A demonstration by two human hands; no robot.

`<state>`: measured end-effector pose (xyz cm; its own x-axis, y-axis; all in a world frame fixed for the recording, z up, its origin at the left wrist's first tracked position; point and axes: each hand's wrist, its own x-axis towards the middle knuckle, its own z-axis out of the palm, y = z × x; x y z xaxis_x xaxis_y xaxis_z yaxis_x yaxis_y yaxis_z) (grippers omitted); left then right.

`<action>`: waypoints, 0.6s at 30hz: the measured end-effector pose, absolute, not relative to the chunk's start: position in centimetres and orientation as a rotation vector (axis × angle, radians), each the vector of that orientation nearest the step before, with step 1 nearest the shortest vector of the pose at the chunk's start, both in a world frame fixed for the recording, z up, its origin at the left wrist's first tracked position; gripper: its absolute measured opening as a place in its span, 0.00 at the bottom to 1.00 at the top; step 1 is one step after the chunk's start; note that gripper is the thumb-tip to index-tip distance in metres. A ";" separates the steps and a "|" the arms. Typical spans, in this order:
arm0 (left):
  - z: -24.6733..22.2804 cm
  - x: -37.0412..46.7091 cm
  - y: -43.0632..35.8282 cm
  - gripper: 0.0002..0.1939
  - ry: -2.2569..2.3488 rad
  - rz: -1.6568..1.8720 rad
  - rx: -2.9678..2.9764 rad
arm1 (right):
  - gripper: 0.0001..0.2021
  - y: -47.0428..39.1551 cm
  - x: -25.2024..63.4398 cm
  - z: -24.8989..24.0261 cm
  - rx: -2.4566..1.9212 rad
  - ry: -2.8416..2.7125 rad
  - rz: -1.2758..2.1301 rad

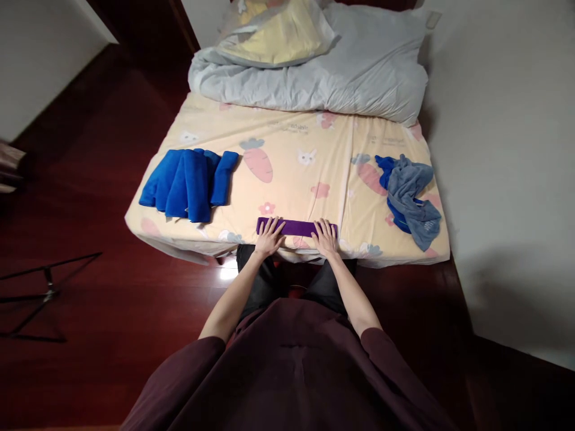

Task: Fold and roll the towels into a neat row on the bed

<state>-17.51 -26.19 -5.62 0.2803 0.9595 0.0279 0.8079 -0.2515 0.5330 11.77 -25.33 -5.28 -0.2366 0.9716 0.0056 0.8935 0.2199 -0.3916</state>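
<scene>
A narrow folded purple cloth (299,228) lies flat near the front edge of the bed. My left hand (269,237) rests on its left end with the fingers spread. On its right end lies my right hand (325,238), fingers also apart. Several rolled or folded blue cloths (191,184) sit side by side at the left of the bed. Over at the right is a crumpled grey-blue cloth (414,200), with a bright blue cloth (397,214) partly under it.
The bed's patterned sheet (291,155) spans the middle. A grey-white quilt (359,78) is bunched at the back, with a clear bag of yellow fabric (283,39) on top. A wall (503,179) borders the right. Black tripod legs (48,294) stand at left.
</scene>
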 end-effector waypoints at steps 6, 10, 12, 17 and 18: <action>-5.7 -19.1 -25.9 0.38 1.650 0.482 2.085 | 0.29 -25.1 12.2 -5.5 -1.739 -2.250 0.460; -5.4 -21.2 -25.5 0.39 1.695 0.484 2.001 | 0.29 -25.1 12.5 -5.4 -1.729 -2.216 0.459; -5.1 -21.8 -26.4 0.39 1.755 0.528 1.957 | 0.29 -25.1 12.5 -5.3 -1.739 -2.189 0.468; -5.4 -19.7 -32.0 0.33 1.998 0.806 1.576 | 0.29 -25.2 12.1 -5.2 -1.751 -2.150 0.500; -5.6 -18.7 -33.0 0.30 1.982 0.820 1.417 | 0.29 -25.1 12.1 -5.3 -1.747 -2.147 0.510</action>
<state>-18.74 -33.04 -5.56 -0.2822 0.9549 -0.0927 0.6100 0.2532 0.7509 12.06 -25.12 -5.27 -0.1969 0.9801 0.0257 0.8637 0.1858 -0.4685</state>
